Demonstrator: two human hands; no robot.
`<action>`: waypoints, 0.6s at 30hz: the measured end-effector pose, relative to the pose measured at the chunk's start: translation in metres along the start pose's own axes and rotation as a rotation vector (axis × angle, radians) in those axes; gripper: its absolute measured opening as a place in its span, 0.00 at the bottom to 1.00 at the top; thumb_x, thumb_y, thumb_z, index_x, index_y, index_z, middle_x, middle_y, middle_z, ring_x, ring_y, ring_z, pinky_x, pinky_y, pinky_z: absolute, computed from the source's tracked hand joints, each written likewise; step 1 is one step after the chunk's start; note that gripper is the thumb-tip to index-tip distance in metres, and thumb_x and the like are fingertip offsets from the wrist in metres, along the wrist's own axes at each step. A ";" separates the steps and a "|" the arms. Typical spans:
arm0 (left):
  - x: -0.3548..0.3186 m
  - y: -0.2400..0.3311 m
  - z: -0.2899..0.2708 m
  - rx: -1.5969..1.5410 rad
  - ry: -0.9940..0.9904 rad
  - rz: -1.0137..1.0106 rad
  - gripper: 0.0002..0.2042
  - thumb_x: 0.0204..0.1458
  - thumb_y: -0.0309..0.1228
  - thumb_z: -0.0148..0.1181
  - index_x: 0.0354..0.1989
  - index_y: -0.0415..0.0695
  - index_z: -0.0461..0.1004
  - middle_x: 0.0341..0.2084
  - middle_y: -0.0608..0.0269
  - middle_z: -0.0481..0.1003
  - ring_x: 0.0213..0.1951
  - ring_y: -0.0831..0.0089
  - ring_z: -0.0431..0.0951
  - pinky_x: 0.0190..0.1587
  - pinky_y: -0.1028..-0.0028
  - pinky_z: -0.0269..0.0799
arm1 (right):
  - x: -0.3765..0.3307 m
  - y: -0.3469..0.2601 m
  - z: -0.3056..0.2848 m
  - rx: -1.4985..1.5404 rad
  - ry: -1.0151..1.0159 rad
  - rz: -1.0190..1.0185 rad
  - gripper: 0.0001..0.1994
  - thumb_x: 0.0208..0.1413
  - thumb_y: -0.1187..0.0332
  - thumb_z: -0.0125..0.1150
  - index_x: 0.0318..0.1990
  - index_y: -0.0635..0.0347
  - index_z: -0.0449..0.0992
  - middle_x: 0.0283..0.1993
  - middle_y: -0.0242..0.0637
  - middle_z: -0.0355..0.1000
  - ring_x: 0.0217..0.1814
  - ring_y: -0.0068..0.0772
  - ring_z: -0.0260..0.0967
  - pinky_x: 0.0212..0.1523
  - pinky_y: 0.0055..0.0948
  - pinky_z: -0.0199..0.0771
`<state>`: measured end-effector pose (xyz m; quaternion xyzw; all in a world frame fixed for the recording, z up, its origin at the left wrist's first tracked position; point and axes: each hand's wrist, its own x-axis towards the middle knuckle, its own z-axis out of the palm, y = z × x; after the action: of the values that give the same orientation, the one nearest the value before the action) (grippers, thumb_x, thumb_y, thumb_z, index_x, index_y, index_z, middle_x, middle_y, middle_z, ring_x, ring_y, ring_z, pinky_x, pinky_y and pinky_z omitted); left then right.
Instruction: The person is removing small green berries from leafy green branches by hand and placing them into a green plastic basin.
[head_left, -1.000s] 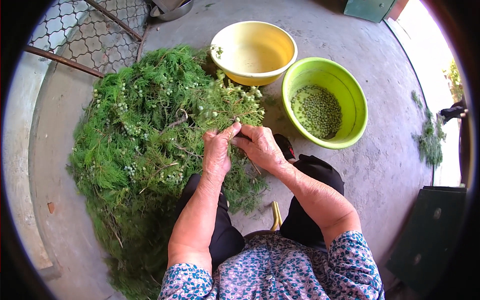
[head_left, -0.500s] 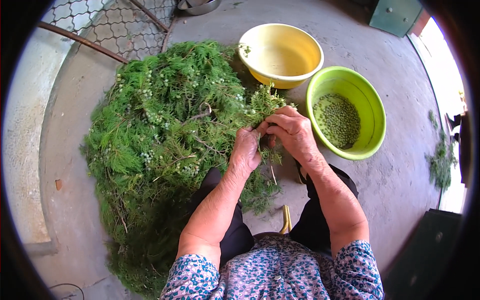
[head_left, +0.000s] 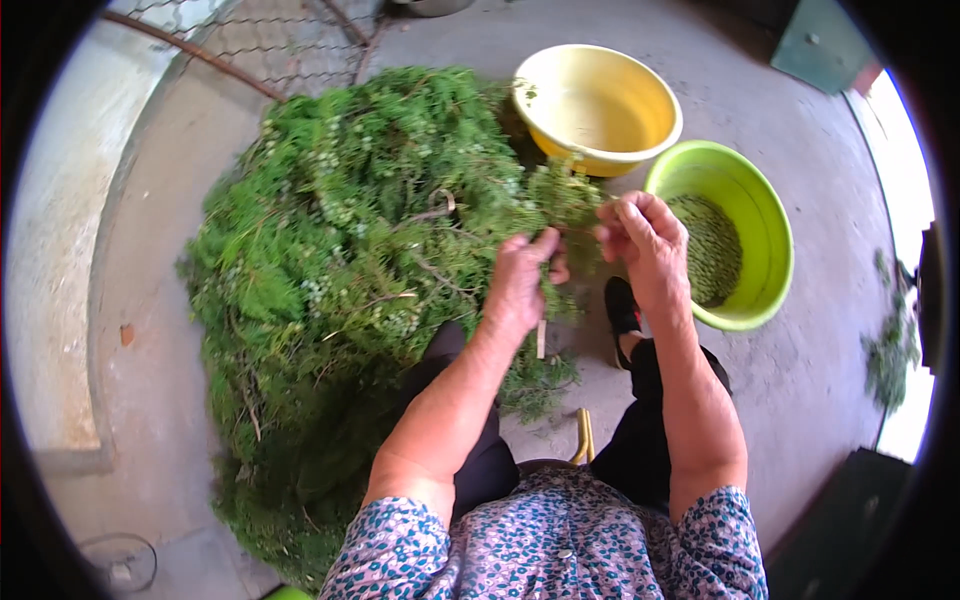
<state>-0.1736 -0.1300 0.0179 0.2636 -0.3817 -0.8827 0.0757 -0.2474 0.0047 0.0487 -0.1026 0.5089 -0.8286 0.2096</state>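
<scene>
A grey concrete floor (head_left: 150, 400) spreads around the hands, with a wire-mesh fence (head_left: 270, 35) beyond them, a pale curb (head_left: 50, 300) at left, and bright daylight at right.

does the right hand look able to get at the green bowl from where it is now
Probably yes. The right hand sits just beside the green bowl, near its rim, with nothing between them. But its fingers pinch the leafy sprig that the left hand also holds, so it is not free.
</scene>
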 end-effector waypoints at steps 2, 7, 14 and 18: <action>0.000 0.005 -0.007 -0.026 -0.024 0.019 0.06 0.49 0.30 0.57 0.29 0.40 0.71 0.20 0.66 0.69 0.18 0.79 0.65 0.17 0.80 0.60 | 0.009 0.005 -0.011 0.363 -0.044 0.020 0.06 0.54 0.73 0.51 0.39 0.62 0.68 0.35 0.41 0.70 0.35 0.31 0.70 0.31 0.25 0.70; -0.005 0.009 -0.002 0.035 0.004 0.015 0.07 0.44 0.32 0.64 0.24 0.43 0.72 0.15 0.70 0.69 0.15 0.81 0.67 0.15 0.82 0.61 | 0.012 0.021 -0.023 0.367 0.074 0.167 0.05 0.53 0.70 0.55 0.34 0.62 0.72 0.28 0.32 0.69 0.26 0.22 0.64 0.26 0.19 0.65; -0.016 0.012 0.014 0.292 -0.012 0.149 0.06 0.45 0.30 0.63 0.28 0.41 0.74 0.19 0.67 0.72 0.15 0.81 0.67 0.16 0.82 0.62 | 0.004 0.001 -0.020 0.203 0.118 0.106 0.07 0.55 0.67 0.54 0.36 0.60 0.73 0.23 0.27 0.66 0.20 0.15 0.60 0.19 0.14 0.57; -0.013 0.006 0.007 0.453 -0.015 0.195 0.10 0.43 0.31 0.65 0.31 0.41 0.74 0.20 0.69 0.72 0.15 0.81 0.66 0.15 0.81 0.59 | -0.006 -0.004 -0.001 -0.036 0.019 0.121 0.06 0.53 0.69 0.56 0.36 0.59 0.75 0.14 0.20 0.59 0.14 0.10 0.50 0.14 0.13 0.46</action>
<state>-0.1665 -0.1253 0.0320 0.2293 -0.5941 -0.7649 0.0964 -0.2435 0.0093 0.0521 -0.0676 0.5308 -0.8062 0.2525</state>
